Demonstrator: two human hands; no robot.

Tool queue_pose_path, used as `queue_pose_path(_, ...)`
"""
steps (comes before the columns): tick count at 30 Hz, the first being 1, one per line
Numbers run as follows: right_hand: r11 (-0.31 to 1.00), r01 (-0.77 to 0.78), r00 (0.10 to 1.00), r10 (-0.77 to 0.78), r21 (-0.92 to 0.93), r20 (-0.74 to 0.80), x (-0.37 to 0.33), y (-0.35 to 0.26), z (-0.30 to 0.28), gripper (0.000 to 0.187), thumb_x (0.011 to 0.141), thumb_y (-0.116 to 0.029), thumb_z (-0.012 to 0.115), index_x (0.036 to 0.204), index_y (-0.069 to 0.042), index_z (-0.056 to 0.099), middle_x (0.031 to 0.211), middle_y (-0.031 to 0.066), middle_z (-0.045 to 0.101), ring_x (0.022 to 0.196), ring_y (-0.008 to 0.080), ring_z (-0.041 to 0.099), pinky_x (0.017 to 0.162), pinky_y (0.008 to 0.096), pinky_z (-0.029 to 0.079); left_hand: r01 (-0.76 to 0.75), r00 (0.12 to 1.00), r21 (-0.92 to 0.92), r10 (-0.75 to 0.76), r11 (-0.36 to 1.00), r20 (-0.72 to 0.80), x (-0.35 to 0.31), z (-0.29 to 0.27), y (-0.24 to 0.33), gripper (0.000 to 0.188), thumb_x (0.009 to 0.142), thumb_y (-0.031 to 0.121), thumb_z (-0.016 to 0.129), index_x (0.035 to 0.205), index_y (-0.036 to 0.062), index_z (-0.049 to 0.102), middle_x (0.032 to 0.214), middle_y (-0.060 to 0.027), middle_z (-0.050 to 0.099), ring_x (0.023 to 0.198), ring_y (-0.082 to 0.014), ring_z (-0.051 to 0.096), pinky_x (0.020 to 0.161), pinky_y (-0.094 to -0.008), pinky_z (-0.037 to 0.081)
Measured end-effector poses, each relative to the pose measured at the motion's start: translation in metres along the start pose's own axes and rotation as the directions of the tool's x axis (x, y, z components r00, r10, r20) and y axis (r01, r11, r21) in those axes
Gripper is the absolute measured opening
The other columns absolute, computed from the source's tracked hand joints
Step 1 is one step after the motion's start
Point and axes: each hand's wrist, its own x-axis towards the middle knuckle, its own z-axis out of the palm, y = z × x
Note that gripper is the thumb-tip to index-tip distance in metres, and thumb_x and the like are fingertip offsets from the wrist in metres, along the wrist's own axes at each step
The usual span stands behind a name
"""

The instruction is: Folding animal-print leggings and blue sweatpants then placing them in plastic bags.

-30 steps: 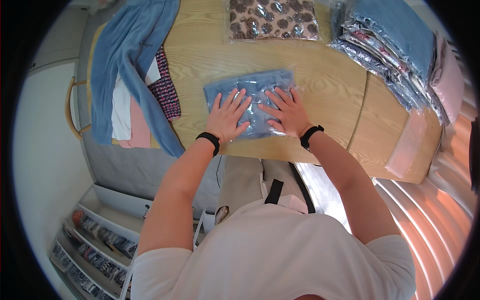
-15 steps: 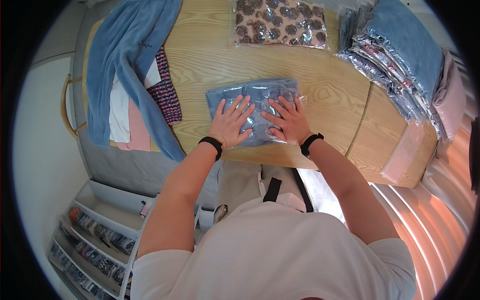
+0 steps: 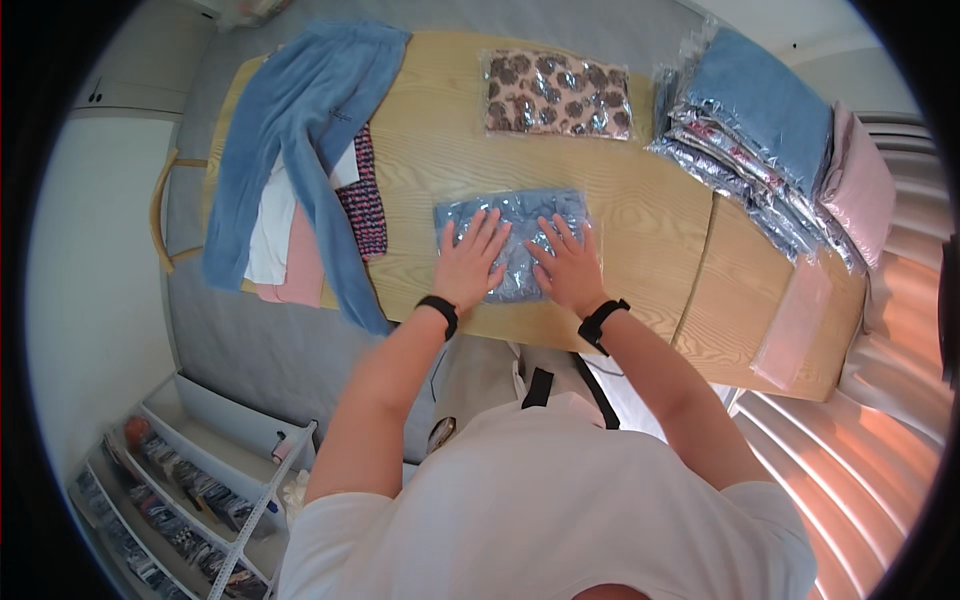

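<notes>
A folded blue garment in a clear plastic bag (image 3: 515, 215) lies flat near the front edge of the wooden table. My left hand (image 3: 470, 262) rests palm down on its left part with the fingers spread. On its right part lies my right hand (image 3: 568, 262), also flat with fingers apart. Both wrists wear black bands. Beyond the bag is a second bagged garment, pink with dark brown blotches (image 3: 558, 95). The blue garment's lower layers are hidden under my hands and the shiny film.
Blue pants (image 3: 300, 130) drape over white, pink and dark patterned clothes at the table's left. A stack of bagged garments (image 3: 760, 110) stands at the far right, with a pink bagged one (image 3: 858, 190) beside it. Flat clear bags (image 3: 795, 325) lie nearer. Shelves (image 3: 200, 480) stand lower left.
The view has shifted, so the table's far edge and the floor behind it now show. My hands stay flat on the bag, the right one slightly closer to the left.
</notes>
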Motion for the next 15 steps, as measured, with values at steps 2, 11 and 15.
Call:
queue_pose_path(2, 0.998, -0.040, 0.998, 0.038, -0.039, -0.049, 0.004, -0.010, 0.003, 0.043, 0.080, -0.027, 0.059, 0.122, -0.018, 0.057, 0.137, 0.0066, 0.044, 0.128, 0.0241, 0.038, 0.103, 0.0548, 0.027, 0.052, 0.997, 0.021, -0.051, 0.998, -0.049, -0.006, 0.004, 0.007, 0.059, 0.083, 0.032, 0.056, 0.137, 0.0137, 0.039, 0.147, -0.0070, 0.030, 0.136, -0.0244, 0.025, 0.104, -0.0558, 0.022)
queue_pose_path(11, 0.999, 0.009, 0.999, -0.006, 0.050, -0.051, 0.017, 0.015, 0.020, 0.049, 0.081, -0.031, 0.056, 0.129, -0.024, 0.050, 0.140, 0.0040, 0.041, 0.130, 0.0228, 0.036, 0.104, 0.0527, 0.024, 0.176, 0.984, -0.105, -0.178, 0.979, -0.006, 0.007, 0.012, 0.002, 0.064, 0.080, 0.041, 0.056, 0.138, 0.0191, 0.039, 0.148, -0.0064, 0.028, 0.136, -0.0252, 0.026, 0.106, -0.0564, 0.021)
queue_pose_path(15, 0.998, -0.027, 1.000, 0.027, 0.055, -0.007, 0.020, 0.016, 0.024, 0.049, 0.081, -0.032, 0.056, 0.129, -0.025, 0.050, 0.140, 0.0035, 0.041, 0.130, 0.0236, 0.036, 0.104, 0.0529, 0.024, 0.177, 0.984, -0.121, -0.171, 0.977, 0.058, 0.010, 0.018, -0.002, 0.065, 0.080, 0.042, 0.056, 0.138, 0.0198, 0.038, 0.149, -0.0068, 0.026, 0.137, -0.0251, 0.023, 0.105, -0.0590, 0.019)
